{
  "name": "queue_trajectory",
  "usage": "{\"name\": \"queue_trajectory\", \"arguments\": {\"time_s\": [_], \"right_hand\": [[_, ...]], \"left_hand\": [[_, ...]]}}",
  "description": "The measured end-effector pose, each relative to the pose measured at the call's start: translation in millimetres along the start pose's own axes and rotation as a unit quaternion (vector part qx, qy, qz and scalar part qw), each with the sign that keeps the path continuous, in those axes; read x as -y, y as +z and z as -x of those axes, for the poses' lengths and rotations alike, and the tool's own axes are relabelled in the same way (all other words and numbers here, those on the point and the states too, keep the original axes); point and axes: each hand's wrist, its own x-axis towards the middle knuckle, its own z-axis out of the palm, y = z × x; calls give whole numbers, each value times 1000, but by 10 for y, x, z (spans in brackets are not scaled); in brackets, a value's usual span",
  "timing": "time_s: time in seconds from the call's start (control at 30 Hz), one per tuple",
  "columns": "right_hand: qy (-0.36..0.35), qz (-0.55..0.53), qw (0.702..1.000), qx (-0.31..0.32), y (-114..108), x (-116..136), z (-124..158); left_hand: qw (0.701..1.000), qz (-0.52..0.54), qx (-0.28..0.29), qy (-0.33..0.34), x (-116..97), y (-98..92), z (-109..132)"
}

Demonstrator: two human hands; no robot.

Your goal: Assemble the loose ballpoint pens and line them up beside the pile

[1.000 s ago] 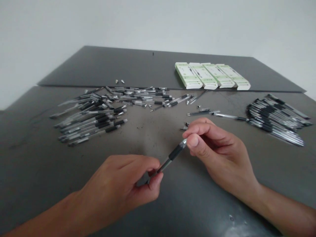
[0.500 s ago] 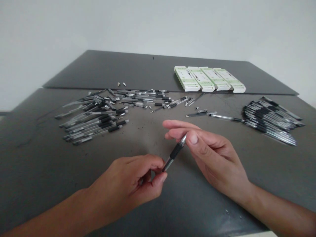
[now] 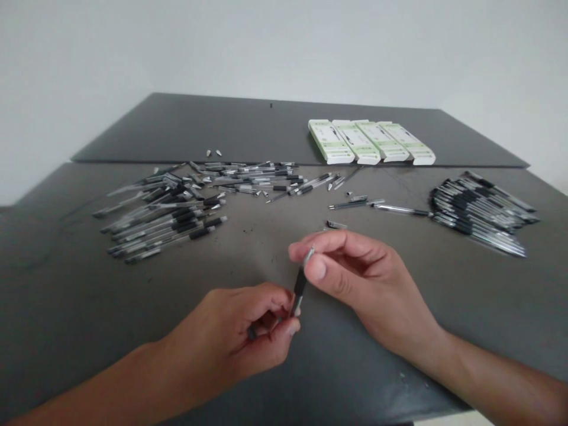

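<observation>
A pen with a black grip and a silver tip points upward between my two hands. My left hand is closed round its lower part, with thumb and forefinger pinching the barrel. The thumb and forefinger of my right hand close on the silver tip from the right. The pen's lower end is hidden inside my left hand.
Pens and pen parts lie in a loose pile at the left and centre. A fanned stack of pens is at the right. Behind are several flat green-and-white boxes. Refills lie beyond my right hand.
The pen stands more upright, and my right hand has moved left with its fingers curled closer round the tip. A small clear-and-black part now shows on the table just beyond my right hand.
</observation>
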Motion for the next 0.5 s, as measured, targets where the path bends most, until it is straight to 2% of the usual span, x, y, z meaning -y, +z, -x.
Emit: {"name": "queue_trajectory", "arguments": {"time_s": [0.07,0.2,0.27,0.5], "right_hand": [[-6,-15,1000,4,6,7,-1],[22,-7,997,77,10,39,26],[26,15,995,92,11,54,29],[12,33,999,33,28,28,2]], "left_hand": [[1000,1,3,-3,2,1,-3],[1000,19,13,-9,-5,2,0],[999,27,24,-13,-6,2,6],[999,7,53,-7,-14,12,13]]}}
